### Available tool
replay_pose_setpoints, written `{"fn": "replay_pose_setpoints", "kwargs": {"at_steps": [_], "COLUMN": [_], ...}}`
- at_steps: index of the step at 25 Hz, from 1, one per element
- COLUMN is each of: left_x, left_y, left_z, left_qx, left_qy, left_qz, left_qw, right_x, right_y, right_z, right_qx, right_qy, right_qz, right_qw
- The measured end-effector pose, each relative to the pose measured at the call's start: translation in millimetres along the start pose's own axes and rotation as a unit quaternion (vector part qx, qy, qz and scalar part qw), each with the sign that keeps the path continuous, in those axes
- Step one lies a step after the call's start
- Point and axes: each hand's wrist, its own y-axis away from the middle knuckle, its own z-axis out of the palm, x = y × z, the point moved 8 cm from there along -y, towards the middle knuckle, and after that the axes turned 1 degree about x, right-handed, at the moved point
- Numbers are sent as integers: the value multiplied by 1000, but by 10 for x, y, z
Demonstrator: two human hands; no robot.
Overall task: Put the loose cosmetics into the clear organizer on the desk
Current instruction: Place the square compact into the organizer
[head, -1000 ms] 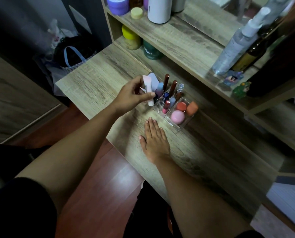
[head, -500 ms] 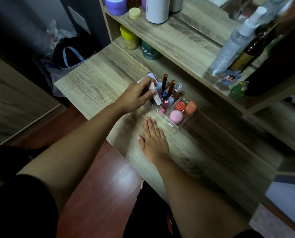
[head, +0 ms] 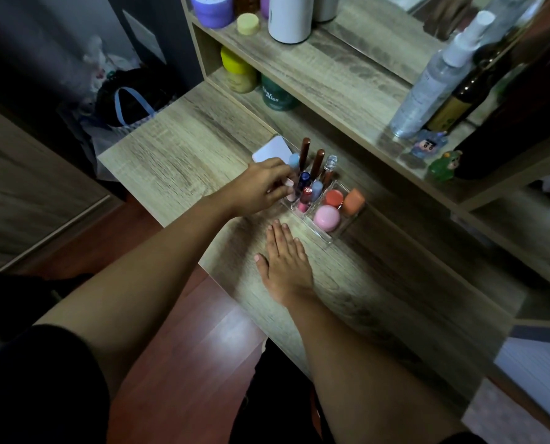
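Bench (head: 183, 161) first: clear organizer (head: 326, 216) sits mid-bench, packed w/ tubes. Left hand (head: 260, 189) has dropped from mid-air to its near slots, pinching a pale pink tube (head: 289, 187), now half in; nearly stowed, I'd say. Right hand (head: 284, 254) lies flat, fingers spread, empty.

both forearms are bare and reach forward from black short sleeves. the left hand (head: 260, 187) is stretched out farther, palm down, knuckles up, its fingers (head: 275, 177) curled inward with the tips bunched together in a loose pinching grip; whether they hold anything cannot be told. the right hand (head: 284, 261) lies flat, palm down, fingers straight and close together pointing forward, thumb spread to the left, holding nothing.
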Motion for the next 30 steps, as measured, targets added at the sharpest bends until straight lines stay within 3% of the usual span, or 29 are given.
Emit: {"fn": "replay_pose_setpoints", "kwargs": {"at_steps": [11, 21, 25, 27, 30], "left_x": [90, 86, 9, -107, -326], "left_y": [-151, -135, -24, 83, 212], "left_z": [42, -93, -290, -416, -434], "left_qx": [-43, -27, 61, 124, 148], "left_qy": [-73, -78, -31, 8, -15], "left_qz": [39, 27, -19, -71, -140], "left_qw": [996, 996, 997, 990, 979], "right_x": [6, -18, -34, -44, -21], "right_y": [4, 14, 20, 81, 223], "right_z": [6, -33, -156, -305, -484], "right_qx": [4, -10, 4, 52, 130], "right_qy": [6, 6, -35, -54, -65], "right_qz": [6, -2, 10, 45, 127], "right_qw": [1000, 1000, 999, 996, 981]}}
